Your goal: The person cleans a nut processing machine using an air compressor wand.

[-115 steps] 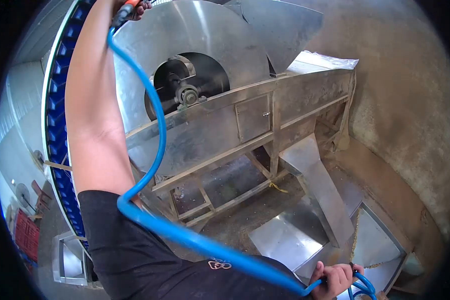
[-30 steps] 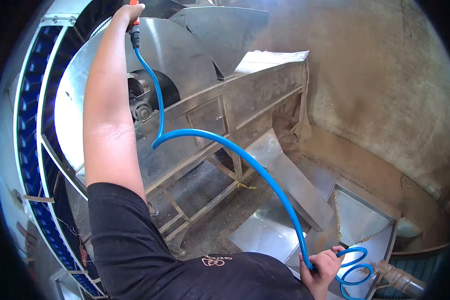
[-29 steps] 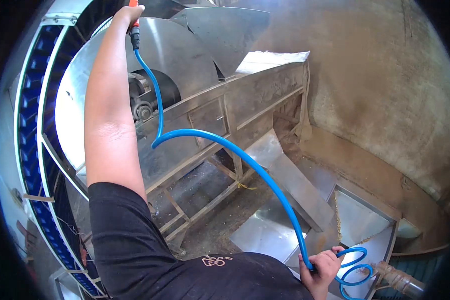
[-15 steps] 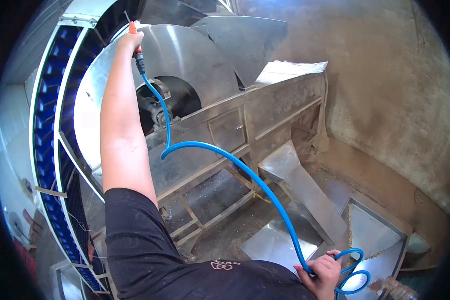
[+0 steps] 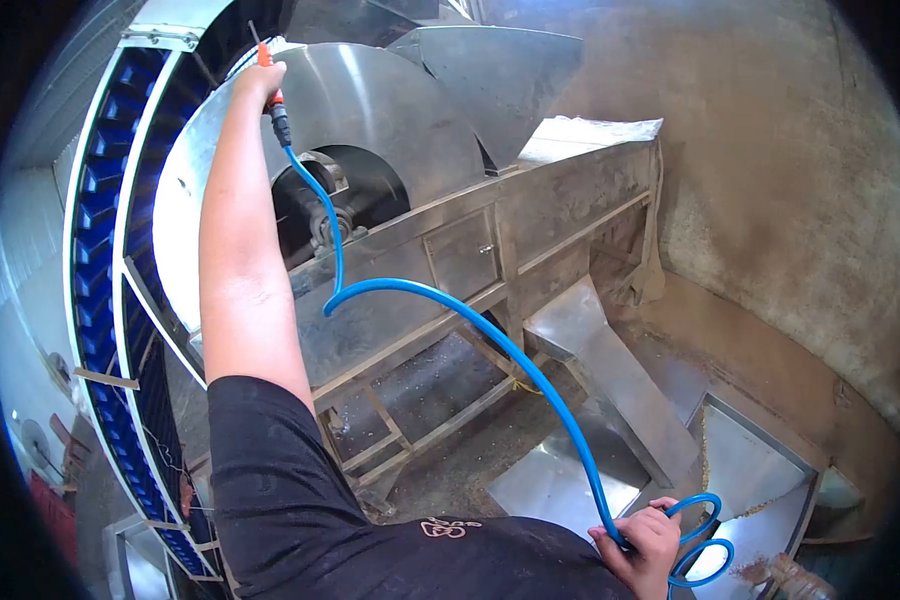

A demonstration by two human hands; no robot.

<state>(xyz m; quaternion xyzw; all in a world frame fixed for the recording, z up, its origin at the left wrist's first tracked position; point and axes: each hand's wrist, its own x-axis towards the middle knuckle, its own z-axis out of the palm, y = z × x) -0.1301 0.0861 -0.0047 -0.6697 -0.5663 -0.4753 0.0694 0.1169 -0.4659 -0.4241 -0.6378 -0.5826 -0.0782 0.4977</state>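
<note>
Up at the left, my left hand (image 5: 261,82) is closed around an orange air blow gun (image 5: 264,55), its thin metal nozzle pointing upward near the top of a large rounded metal machine housing (image 5: 400,110). A dark coupler (image 5: 280,125) below the fist joins it to a blue air hose (image 5: 490,332). The hose sags across the view to my right hand (image 5: 648,545), low at the right. Those fingers are wrapped around the hose, and loose coils hang just beyond them. Whether the trigger is pressed is hidden by the left hand.
A conveyor with blue cleats (image 5: 98,215) rises along the left. Behind the hose stand a metal frame (image 5: 560,240) and a slanted chute (image 5: 620,385). A metal tray (image 5: 755,455) with grain-like bits along its edges lies at lower right, before a stained wall (image 5: 770,150).
The view has shifted slightly, so the machine sits a little farther right. Both hands keep their grips, and the right hand's hose coils have moved slightly left.
</note>
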